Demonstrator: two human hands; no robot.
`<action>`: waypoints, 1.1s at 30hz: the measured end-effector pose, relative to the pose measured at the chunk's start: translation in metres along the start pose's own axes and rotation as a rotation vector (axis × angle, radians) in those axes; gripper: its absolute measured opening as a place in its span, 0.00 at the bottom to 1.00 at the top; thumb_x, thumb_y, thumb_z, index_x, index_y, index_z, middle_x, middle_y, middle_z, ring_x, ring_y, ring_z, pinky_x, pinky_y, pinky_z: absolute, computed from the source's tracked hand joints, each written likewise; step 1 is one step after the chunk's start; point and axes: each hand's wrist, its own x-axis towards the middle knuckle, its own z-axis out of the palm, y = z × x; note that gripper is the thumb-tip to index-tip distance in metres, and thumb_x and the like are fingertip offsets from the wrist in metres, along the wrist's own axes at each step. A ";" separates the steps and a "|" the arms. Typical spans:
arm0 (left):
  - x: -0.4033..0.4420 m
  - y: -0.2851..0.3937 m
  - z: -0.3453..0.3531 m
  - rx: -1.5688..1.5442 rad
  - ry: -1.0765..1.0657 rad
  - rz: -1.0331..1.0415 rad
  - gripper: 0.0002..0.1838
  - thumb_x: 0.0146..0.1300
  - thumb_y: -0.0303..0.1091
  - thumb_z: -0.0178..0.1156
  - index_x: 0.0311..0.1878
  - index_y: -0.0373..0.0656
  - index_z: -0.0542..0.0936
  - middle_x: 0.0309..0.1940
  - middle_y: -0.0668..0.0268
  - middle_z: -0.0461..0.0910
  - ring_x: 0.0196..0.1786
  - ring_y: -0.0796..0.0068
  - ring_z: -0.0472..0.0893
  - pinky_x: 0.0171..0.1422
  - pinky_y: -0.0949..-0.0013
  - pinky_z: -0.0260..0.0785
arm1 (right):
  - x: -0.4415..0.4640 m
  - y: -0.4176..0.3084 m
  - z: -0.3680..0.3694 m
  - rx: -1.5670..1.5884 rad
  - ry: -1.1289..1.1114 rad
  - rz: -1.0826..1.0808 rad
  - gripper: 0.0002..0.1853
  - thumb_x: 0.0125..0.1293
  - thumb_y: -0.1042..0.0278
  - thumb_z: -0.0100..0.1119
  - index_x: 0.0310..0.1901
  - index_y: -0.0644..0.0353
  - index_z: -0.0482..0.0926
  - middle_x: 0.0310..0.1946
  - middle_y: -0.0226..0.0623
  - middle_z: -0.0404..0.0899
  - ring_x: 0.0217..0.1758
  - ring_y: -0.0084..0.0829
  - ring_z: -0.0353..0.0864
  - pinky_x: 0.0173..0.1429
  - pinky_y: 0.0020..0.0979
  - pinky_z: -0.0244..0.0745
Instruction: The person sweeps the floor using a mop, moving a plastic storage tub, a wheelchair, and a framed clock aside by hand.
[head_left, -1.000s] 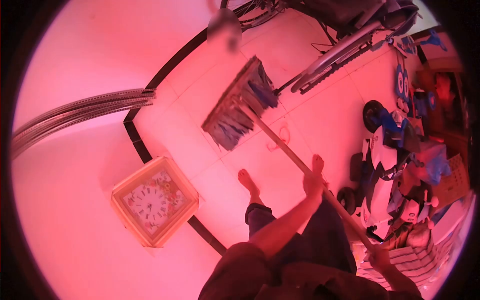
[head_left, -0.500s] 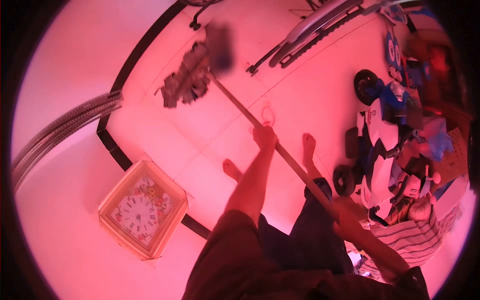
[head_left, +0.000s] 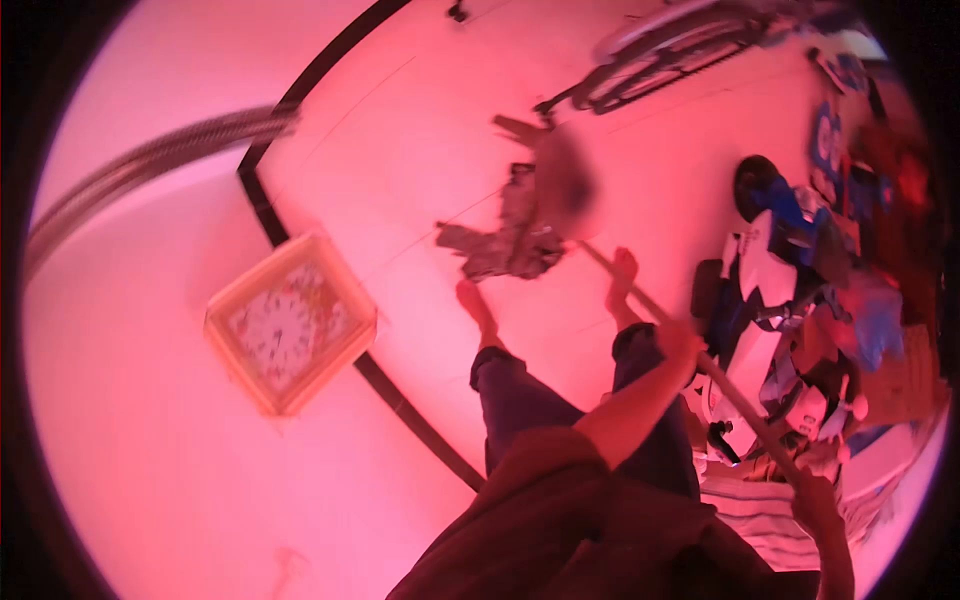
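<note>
A long-handled mop (head_left: 740, 400) slants across the view, its strip-like grey head (head_left: 510, 225) on the floor just beyond my bare feet. My left hand (head_left: 680, 343) is wrapped round the middle of the handle. Near the handle's upper end, at the lower right, my right hand (head_left: 818, 500) is closed on it too. The head is smeared by motion, and a dark blurred patch lies beside it.
A white and blue toy motorbike (head_left: 755, 290) stands to the right among piled items. A bicycle wheel (head_left: 670, 65) is at the top. On the left are a framed clock (head_left: 280, 330) and a dark skirting strip (head_left: 410, 415). Striped cloth (head_left: 755, 510) lies at lower right.
The mop head has come back toward my feet and to the right. Both hands have moved right with the handle, the left also downward. The view has shifted somewhat.
</note>
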 end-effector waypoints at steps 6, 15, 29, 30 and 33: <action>-0.042 0.077 -0.067 0.295 -0.571 -0.152 0.18 0.61 0.46 0.59 0.41 0.42 0.69 0.29 0.58 0.78 0.22 0.65 0.79 0.23 0.63 0.76 | -0.013 0.002 -0.060 0.050 0.221 -0.235 0.17 0.45 0.75 0.60 0.39 0.68 0.71 0.25 0.55 0.74 0.32 0.57 0.75 0.35 0.50 0.70; -0.022 0.224 -0.656 0.411 0.960 0.954 0.14 0.58 0.40 0.61 0.41 0.41 0.75 0.31 0.58 0.80 0.33 0.65 0.79 0.38 0.63 0.72 | 0.032 -0.145 -0.076 -0.577 0.385 -0.492 0.13 0.59 0.61 0.54 0.33 0.65 0.76 0.20 0.50 0.76 0.26 0.53 0.79 0.28 0.47 0.75; -0.130 0.413 -1.069 0.667 1.520 0.301 0.32 0.46 0.46 0.68 0.49 0.34 0.69 0.49 0.48 0.73 0.51 0.46 0.75 0.55 0.52 0.70 | -0.048 -0.402 -0.172 -0.619 0.250 -0.129 0.39 0.47 0.83 0.48 0.66 0.50 0.60 0.45 0.49 0.77 0.49 0.52 0.76 0.50 0.49 0.72; -0.130 0.415 -1.065 0.738 1.568 0.251 0.33 0.43 0.50 0.68 0.46 0.36 0.71 0.46 0.49 0.75 0.50 0.47 0.76 0.53 0.52 0.71 | -0.053 -0.411 -0.172 -0.608 0.285 -0.153 0.40 0.47 0.83 0.48 0.67 0.49 0.59 0.47 0.48 0.76 0.50 0.51 0.76 0.51 0.49 0.72; -0.142 0.417 -1.059 0.756 1.358 0.228 0.33 0.41 0.54 0.69 0.44 0.39 0.73 0.40 0.52 0.79 0.46 0.51 0.79 0.49 0.52 0.73 | -0.070 -0.439 -0.176 -0.516 0.185 0.002 0.41 0.45 0.82 0.50 0.66 0.48 0.60 0.46 0.49 0.77 0.46 0.52 0.77 0.50 0.49 0.73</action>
